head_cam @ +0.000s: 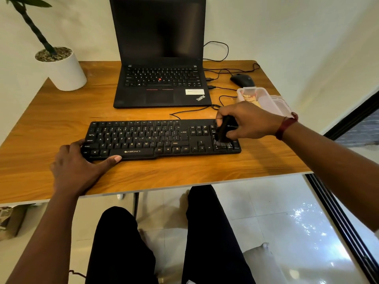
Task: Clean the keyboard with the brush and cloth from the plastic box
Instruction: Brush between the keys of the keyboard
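Brushing looks to be the step in hand: the right hand (249, 119) is curled round the black brush (223, 133) and holds it tilted, bristles down on the number pad at the right end of the keyboard (155, 138). The keyboard lies flat on the wooden table (184, 171), its long axis running left to right across the person, just in front of the open laptop (162, 58). The left hand (80, 162) clasps the opposite, near-left corner, thumb stretched along the front edge below the space bar and fingers bent round the left end, apparently to steady it. Every other key lies to the left of the bristles, so the next sweeps probably have to travel leftward along that axis, toward the bracing hand. The plastic box (264, 98) stands open just beyond the right hand, nearer to it than to the left; something pale lies inside, perhaps the cloth, though I cannot tell.
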